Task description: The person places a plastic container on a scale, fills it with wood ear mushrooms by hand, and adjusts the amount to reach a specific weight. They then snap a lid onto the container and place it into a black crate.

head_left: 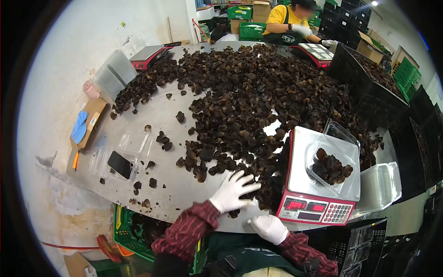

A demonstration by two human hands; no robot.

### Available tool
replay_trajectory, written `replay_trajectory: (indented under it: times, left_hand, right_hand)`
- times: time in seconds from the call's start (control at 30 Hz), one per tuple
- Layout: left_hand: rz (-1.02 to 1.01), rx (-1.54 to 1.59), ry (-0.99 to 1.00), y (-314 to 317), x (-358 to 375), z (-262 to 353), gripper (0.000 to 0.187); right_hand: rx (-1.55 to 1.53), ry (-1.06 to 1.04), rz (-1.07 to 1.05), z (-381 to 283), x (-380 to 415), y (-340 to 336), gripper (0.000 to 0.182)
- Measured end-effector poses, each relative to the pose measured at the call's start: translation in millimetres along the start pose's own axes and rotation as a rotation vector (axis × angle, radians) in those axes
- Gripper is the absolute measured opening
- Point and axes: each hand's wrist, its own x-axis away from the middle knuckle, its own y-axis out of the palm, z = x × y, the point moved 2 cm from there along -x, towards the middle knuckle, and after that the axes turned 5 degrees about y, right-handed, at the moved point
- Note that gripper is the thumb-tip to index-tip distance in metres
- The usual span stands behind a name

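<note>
My left hand (234, 191), in a white glove, is spread over the near edge of a big pile of dark brown mushroom-like pieces (249, 99) on the metal table (161, 189). Nothing shows in its grip. Closer to the table's front edge, my gloved right hand (270, 229) is closed, its fingers curled; whatever they may hold is hidden. Just right of it stands a red scale (318, 207) with lit red digits. On its plate sits an open clear plastic box (318, 177) with some dark pieces (331, 169) inside.
Clear boxes (380, 184) lie right of the scale. A phone (120, 165) rests on plastic lids at the left. Black crates (369, 92) flank the right side. A green crate (122, 231) is below the front edge. Across the table a person (281, 23) works beside another scale (316, 53).
</note>
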Motion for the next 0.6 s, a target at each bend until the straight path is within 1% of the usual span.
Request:
replay_trajectory:
  times: [0.07,0.13,0.17,0.2,0.27,0.33,0.37,0.4,0.47,0.5,0.53,0.57,0.6]
  left_hand:
    - [0.036,-0.051,-0.013,-1.3,21.3,19.1,0.061]
    - [0.084,-0.135,-0.076,9.5,50.1,30.4,0.064]
    - [0.098,-0.172,-0.097,10.6,59.9,36.2,0.064]
    - [0.113,-0.209,-0.12,11.2,67.8,42.0,0.065]
    - [0.08,-0.228,-0.14,19.3,71.7,43.8,0.063]
    - [0.138,-0.214,-0.171,20.7,62.6,44.4,0.061]
    - [0.079,-0.184,-0.144,20.3,52.5,44.3,0.061]
    - [0.024,-0.177,-0.126,18.3,39.4,48.4,0.059]
    - [0.012,-0.259,-0.057,26.8,24.8,46.0,0.054]
    - [0.079,-0.323,0.017,29.5,21.4,39.2,0.048]
    - [0.13,-0.328,0.016,29.9,20.7,34.6,0.037]
    - [0.171,-0.336,0.03,30.7,21.9,25.4,0.033]
    - [0.21,-0.345,0.039,29.0,22.4,15.9,0.028]
  right_hand:
    - [0.046,0.028,-0.005,-3.3,2.7,-1.1,0.014]
    - [0.053,0.051,0.065,-2.6,7.1,-14.0,0.014]
    - [0.163,0.135,0.068,-5.4,7.9,-27.4,0.013]
    - [0.151,0.167,0.16,-1.2,12.9,-35.6,0.012]
    - [0.219,0.327,0.127,8.5,18.8,-57.3,0.01]
    - [0.297,0.404,0.31,15.1,24.5,-84.3,0.008]
    - [0.344,0.41,0.425,18.3,25.9,-99.7,0.007]
    - [0.323,0.42,0.532,24.4,30.6,-113.1,0.01]
    - [0.436,0.481,0.706,36.9,40.4,-139.3,0.01]
    - [0.427,0.606,0.771,44.2,49.5,-151.5,0.008]
    - [0.413,0.729,0.84,52.8,58.5,-162.1,0.007]
    - [0.494,0.713,0.924,66.4,64.5,-170.4,0.008]
    - [0.426,0.905,0.872,71.8,72.3,-179.1,0.017]
